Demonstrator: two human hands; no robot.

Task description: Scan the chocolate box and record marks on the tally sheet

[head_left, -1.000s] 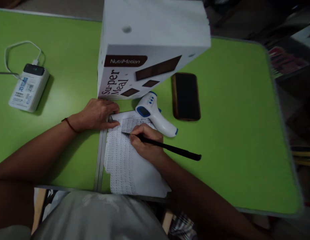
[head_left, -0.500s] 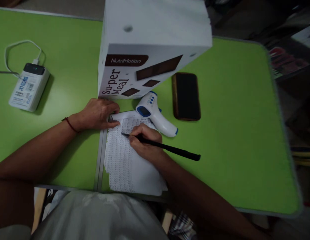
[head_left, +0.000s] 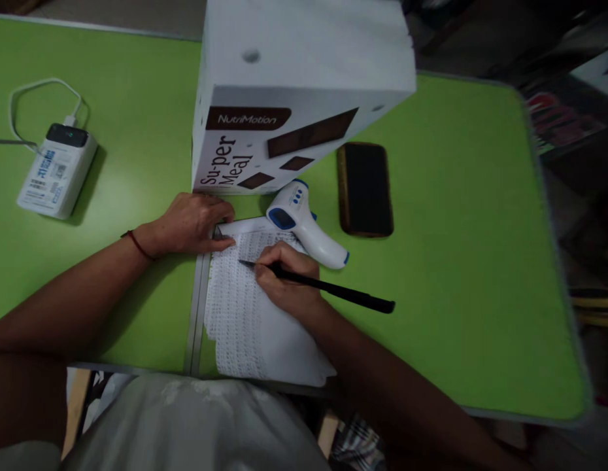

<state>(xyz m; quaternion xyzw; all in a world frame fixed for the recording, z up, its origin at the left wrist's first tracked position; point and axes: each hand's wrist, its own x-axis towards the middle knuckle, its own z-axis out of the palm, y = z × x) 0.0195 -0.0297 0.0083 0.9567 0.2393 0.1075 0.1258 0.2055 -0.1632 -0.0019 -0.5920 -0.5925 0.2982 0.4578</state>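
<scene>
My right hand point(head_left: 289, 278) pinches a long black pen point(head_left: 343, 290), its tip on the handwritten paper point(head_left: 235, 314). Rows of small writing cover the sheet's left part, while the lower right part is blank. At the upper left corner, my left hand point(head_left: 193, 222) holds the paper down, thumb on the sheet and fingers curled by its top edge. A small greyish piece point(head_left: 218, 232) shows between thumb and index finger; I cannot make out what it is. A white infrared thermometer point(head_left: 314, 232) with blue trim lies over the paper's upper right edge.
A tall white carton point(head_left: 304, 59) stands just beyond the paper. Right of the thermometer lies a dark phone point(head_left: 365, 190). A white power bank point(head_left: 56, 173) with a cable point(head_left: 44, 81) is at the left. All rest on a green folding table point(head_left: 471, 261) with a metal seam.
My right hand and the pen have shifted very slightly to the right. The paper's lower edge has moved a little to the right. My left hand stays in place.
</scene>
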